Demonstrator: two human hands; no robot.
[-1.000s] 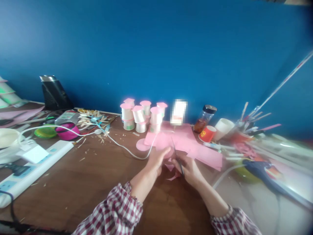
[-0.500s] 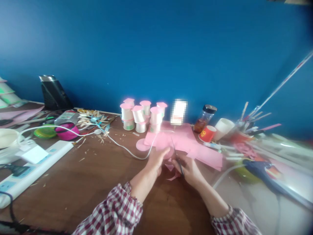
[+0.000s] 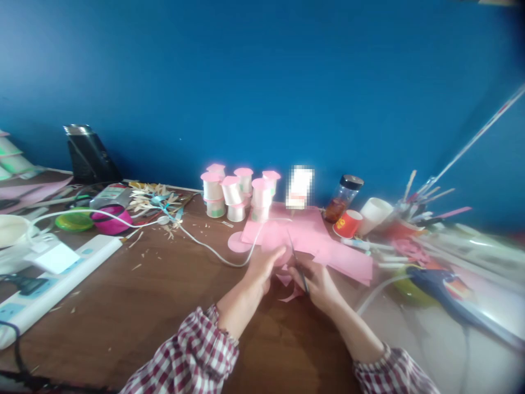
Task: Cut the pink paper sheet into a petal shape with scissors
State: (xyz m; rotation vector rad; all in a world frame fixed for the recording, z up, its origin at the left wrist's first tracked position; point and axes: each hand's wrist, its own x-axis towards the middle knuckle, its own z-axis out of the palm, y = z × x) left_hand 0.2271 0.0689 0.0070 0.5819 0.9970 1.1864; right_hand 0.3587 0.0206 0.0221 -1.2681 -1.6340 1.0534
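Observation:
My left hand (image 3: 262, 270) is closed on a piece of pink paper (image 3: 283, 257), thumb on top. My right hand (image 3: 318, 282) grips a pair of scissors (image 3: 302, 276) whose blades point away from me, right beside the held paper. Pink offcuts (image 3: 292, 293) hang or lie just below the two hands; I cannot tell which. Beyond them, pink paper sheets (image 3: 305, 227) are spread on the brown table (image 3: 192, 317). A pink paper disc (image 3: 238, 242) lies at their left edge. Stacked white paper cups (image 3: 213, 191) with pink tops stand behind.
A white cable (image 3: 213, 257) crosses the table to a power strip (image 3: 77, 273) on the left. Toward the right are a lidded jar (image 3: 343, 197), a red paper cup (image 3: 348, 224), a white cup (image 3: 375, 214) and a dark blue glue gun (image 3: 435, 284). A black flask (image 3: 88, 156) stands back left.
The view has shifted very slightly. Both hands, the paper and the scissors look almost the same as before.

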